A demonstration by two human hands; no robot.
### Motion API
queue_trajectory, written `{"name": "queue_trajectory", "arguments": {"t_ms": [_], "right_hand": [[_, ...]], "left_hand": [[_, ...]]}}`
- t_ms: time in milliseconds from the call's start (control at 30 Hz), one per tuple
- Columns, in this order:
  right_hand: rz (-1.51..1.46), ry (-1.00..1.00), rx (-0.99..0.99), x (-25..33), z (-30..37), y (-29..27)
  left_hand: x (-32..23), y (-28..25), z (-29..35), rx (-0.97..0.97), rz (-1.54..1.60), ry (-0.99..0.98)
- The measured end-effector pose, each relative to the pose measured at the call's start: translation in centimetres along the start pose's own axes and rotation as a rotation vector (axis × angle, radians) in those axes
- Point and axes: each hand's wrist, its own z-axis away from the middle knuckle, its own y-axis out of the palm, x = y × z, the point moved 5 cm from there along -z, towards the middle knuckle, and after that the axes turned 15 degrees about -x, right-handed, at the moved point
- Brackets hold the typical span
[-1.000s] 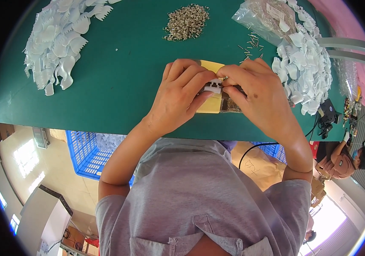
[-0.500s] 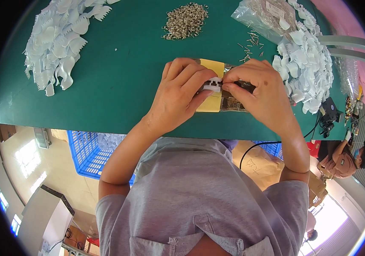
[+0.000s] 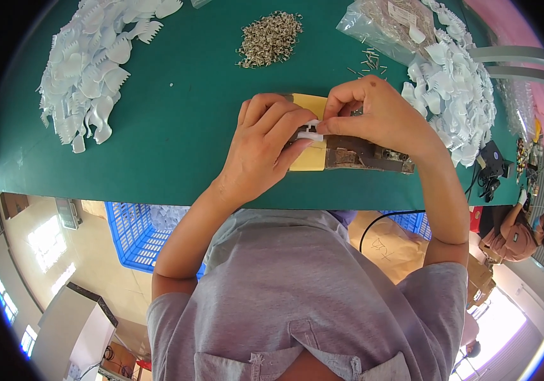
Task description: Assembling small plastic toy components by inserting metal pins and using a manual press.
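fig.: r. hand (image 3: 383, 117) now raised, baring more of dark block's (image 3: 364, 151) r. end.
l. hand (image 3: 256, 143) grips small white part (image 3: 310, 136) over yellow band (image 3: 308, 160) of block on table (image 3: 176, 140); r. thumb & index closed at part's r. edge, held piece (if any) can't be told. vs. moment ago, fingertips stay at part, so handwork there seems unfinished.
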Motion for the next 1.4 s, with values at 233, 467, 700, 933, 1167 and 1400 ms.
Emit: {"name": "queue_trajectory", "arguments": {"t_ms": [233,467,700,933,1167,1400], "right_hand": [[-0.084,0.056,0.02,-0.5,0.0,-0.2],[-0.177,-0.011,-0.034,-1.2,1.2,-0.4],[0.001,-0.095,-0.247,-0.4,-1.5,-2.7],[0.13,-0.375,-0.387,-1.1,-7.7,0.1],[0.241,-0.444,-0.41,-0.8,-8.9,0.6],[0.13,-0.221,-0.331,-2.0,-7.3,0.0]], "left_hand": [[0.0,-0.1,0.0,0.01,0.0,-0.015],[0.1,0.0,-0.2,-0.008,0.008,-0.017],[0.3,-0.1,-0.5,-0.043,-0.008,-0.006],[0.3,-0.1,-0.4,-0.046,0.035,-0.041],[0.4,-0.2,-0.2,-0.056,0.058,-0.047],[0.3,-0.2,-0.4,-0.058,0.07,-0.047]]}}
